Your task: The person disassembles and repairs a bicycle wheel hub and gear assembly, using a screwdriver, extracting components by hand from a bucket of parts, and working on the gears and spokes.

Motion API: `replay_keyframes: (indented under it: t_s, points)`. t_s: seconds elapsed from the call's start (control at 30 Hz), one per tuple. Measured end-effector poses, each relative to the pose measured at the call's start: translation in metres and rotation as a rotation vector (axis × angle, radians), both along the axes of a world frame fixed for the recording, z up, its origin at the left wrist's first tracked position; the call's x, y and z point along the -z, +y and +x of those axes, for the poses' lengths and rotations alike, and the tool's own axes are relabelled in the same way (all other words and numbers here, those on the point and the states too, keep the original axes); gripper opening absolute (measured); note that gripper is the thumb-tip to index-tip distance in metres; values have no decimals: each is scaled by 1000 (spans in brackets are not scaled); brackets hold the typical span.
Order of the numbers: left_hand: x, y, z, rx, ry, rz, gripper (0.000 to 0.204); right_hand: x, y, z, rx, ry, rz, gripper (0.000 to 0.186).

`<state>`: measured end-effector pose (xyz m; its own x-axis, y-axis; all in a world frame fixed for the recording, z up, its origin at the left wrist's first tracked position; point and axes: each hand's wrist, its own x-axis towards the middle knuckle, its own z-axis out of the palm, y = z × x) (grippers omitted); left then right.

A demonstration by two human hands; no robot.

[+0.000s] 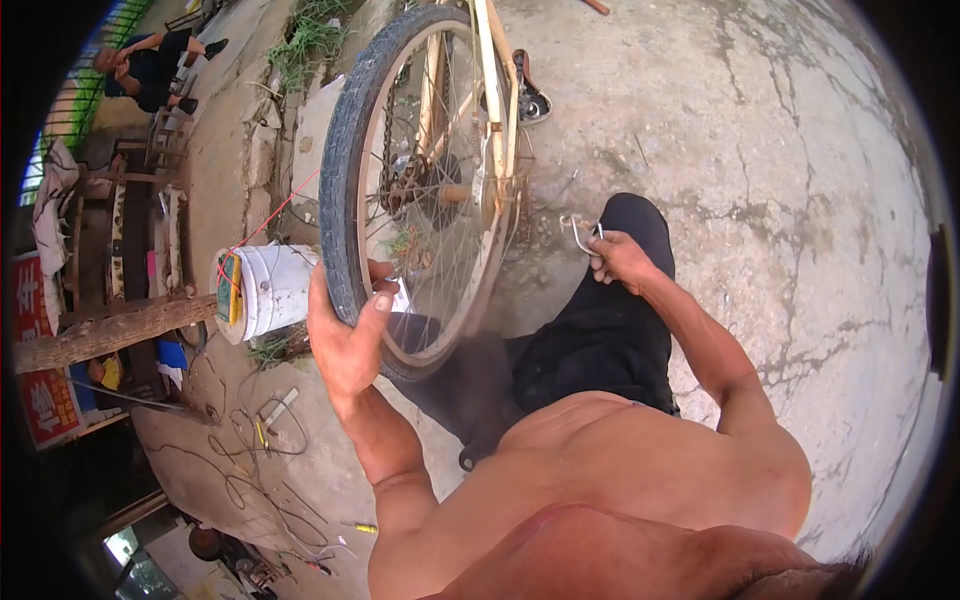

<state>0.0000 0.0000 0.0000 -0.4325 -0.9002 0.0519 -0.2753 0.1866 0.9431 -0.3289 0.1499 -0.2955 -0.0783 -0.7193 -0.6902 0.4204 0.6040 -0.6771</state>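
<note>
My left hand is closed round the dark tire of a bicycle wheel, with thumb and fingers on either side of it. The wheel sits in a pale, rust-marked frame, its chain and spokes showing. My right hand rests over my dark-trousered leg, its fingers closed on a small bent silvery metal tool, whose exact kind I cannot make out.
A white bucket with a red cord stands left of the wheel beside a rough wooden post. Cables, a yellow-handled tool and clutter lie on the concrete. Another person sits at upper left.
</note>
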Motion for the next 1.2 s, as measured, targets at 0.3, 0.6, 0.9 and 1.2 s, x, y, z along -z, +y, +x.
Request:
replay_keyframes:
  t_s: [0.3,0.6,0.9,1.2]
  points:
    - [-3,3,-1,4,25,15,50,-50,-51,20,-529,962,-161,55]
    - [8,-17,14,95,160,85,95,-91,-139,30,-135,898,-604,72]
    - [172,-56,29,89,333,251,32,-90,-174,64,-78,582,-401,77]
    - [200,-87,24,329,219,-116,49,-39,-172,32,-253,765,-371,65]
